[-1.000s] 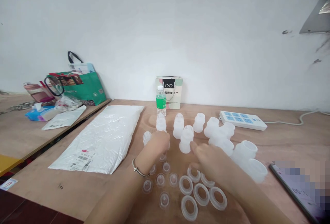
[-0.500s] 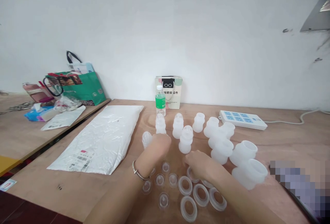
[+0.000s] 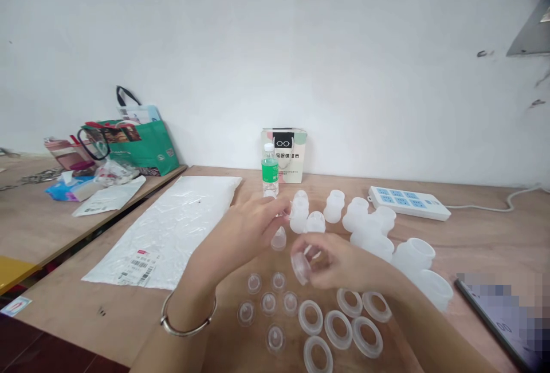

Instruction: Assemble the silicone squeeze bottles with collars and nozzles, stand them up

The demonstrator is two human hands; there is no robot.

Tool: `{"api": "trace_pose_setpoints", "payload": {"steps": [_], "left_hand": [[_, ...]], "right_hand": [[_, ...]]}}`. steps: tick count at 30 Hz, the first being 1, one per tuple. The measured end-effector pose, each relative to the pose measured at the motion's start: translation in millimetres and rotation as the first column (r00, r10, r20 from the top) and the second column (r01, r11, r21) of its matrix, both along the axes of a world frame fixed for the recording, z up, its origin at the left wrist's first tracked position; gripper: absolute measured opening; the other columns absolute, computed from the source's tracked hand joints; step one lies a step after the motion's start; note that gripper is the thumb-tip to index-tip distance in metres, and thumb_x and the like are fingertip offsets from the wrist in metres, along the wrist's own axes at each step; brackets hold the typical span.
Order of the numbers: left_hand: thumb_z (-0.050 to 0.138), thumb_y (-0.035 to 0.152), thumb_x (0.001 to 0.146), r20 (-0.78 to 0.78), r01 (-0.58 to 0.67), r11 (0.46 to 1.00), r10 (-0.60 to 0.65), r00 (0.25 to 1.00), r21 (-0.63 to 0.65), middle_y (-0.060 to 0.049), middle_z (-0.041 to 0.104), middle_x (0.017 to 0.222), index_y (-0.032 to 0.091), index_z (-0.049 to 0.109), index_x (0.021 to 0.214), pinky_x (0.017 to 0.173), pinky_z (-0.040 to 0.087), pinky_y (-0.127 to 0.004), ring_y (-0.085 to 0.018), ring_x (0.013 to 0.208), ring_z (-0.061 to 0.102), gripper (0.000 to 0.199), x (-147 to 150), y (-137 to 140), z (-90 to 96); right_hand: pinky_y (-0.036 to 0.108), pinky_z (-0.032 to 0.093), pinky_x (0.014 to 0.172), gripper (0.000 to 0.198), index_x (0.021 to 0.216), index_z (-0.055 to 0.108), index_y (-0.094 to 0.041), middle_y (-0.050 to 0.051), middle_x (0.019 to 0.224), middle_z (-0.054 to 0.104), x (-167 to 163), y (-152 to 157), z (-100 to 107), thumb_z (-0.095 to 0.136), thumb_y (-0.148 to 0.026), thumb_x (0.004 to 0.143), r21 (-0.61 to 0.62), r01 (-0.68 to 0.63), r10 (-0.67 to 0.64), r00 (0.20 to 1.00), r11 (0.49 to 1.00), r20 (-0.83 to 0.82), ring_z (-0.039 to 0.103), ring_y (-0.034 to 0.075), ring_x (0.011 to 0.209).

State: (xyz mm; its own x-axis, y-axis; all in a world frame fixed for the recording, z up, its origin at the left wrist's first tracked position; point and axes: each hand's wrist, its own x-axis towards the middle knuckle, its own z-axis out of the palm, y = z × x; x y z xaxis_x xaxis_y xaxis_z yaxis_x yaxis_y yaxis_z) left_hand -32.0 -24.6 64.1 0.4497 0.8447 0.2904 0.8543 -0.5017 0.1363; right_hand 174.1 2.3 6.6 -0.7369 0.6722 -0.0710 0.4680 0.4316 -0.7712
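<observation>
My left hand [image 3: 258, 218] is closed, its fingertips pinched round a small clear piece [image 3: 285, 210] whose kind I cannot make out. A translucent rounded piece [image 3: 278, 239] shows just below those fingers. My right hand [image 3: 329, 261] grips a translucent plastic ring [image 3: 301, 269], tilted on edge above the table. Clear nipples [image 3: 268, 303] lie in a loose group on the table in front of me. To their right are several flat rings [image 3: 337, 329]. Behind my hands stand baby bottles with tops on, among them one bottle [image 3: 299, 212] partly hidden by my left fingers.
Open-topped bottle bodies [image 3: 415, 252] cluster on the right, before a white power strip [image 3: 408, 203]. A phone [image 3: 494, 321] lies at the right edge. A white mailing bag [image 3: 167, 230] is on the left. A water bottle [image 3: 270, 169] and paper bag [image 3: 294, 158] stand by the wall.
My right hand has lifted a ring from the table and moved up toward my left hand. My left hand has risen slightly and now pinches a small clear piece.
</observation>
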Motion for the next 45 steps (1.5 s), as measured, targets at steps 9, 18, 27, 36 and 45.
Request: {"api": "trace_pose_setpoints", "payload": {"steps": [9,18,27,36,45], "left_hand": [[0.064,0.014,0.085,0.465,0.131,0.900,-0.335,0.819,0.417,-0.005,0.066,0.108,0.019,0.066,0.094,0.088,0.053,-0.030,-0.016,0.101,0.063,0.010,-9,-17,13.7],[0.065,0.012,0.085,0.322,0.262,0.823,-0.460,0.827,0.504,-0.007,0.064,0.120,0.022,0.066,0.105,0.087,0.056,-0.030,-0.017,0.105,0.063,0.022,13,-18,-0.1],[0.064,0.024,0.087,0.167,0.245,0.785,-0.402,0.900,0.569,-0.012,0.064,0.119,0.018,0.062,0.113,0.088,0.056,-0.036,-0.021,0.108,0.061,0.027,19,-20,-2.6],[0.057,0.020,0.091,0.211,0.211,0.791,-0.392,0.896,0.574,-0.013,0.061,0.118,0.013,0.061,0.110,0.091,0.056,-0.028,-0.018,0.109,0.060,0.021,25,-24,0.4],[0.058,0.020,0.090,0.256,0.157,0.810,-0.353,0.900,0.564,-0.012,0.063,0.120,0.016,0.061,0.108,0.085,0.057,-0.028,-0.019,0.102,0.063,0.019,30,-31,5.2]], "right_hand": [[0.023,0.052,0.074,0.027,0.097,0.070,-0.021,0.002,0.093,0.072,-16,3,4,0.075,-0.030,0.072,-0.620,-0.353,-0.418,0.500,0.701,-0.758,0.067,0.012,0.082],[0.019,0.052,0.075,0.020,0.097,0.069,-0.022,0.000,0.092,0.071,-16,-5,11,0.065,-0.030,0.079,-0.597,-0.395,-0.476,0.368,0.698,-0.799,0.064,0.010,0.080],[0.016,0.053,0.059,0.019,0.091,0.071,-0.021,0.000,0.085,0.073,-18,-10,10,0.072,-0.032,0.076,-0.637,-0.367,-0.565,0.294,0.678,-0.771,0.066,0.012,0.079],[0.009,0.056,0.067,0.015,0.093,0.075,-0.019,0.002,0.090,0.078,-22,-13,14,0.076,-0.025,0.079,-0.542,-0.473,-0.511,0.206,0.695,-0.835,0.071,0.008,0.079],[0.022,0.060,0.073,0.023,0.089,0.074,-0.021,0.004,0.086,0.076,-29,-18,10,0.083,-0.025,0.069,-0.543,-0.310,-0.508,0.192,0.780,-0.840,0.070,0.015,0.078]]}}
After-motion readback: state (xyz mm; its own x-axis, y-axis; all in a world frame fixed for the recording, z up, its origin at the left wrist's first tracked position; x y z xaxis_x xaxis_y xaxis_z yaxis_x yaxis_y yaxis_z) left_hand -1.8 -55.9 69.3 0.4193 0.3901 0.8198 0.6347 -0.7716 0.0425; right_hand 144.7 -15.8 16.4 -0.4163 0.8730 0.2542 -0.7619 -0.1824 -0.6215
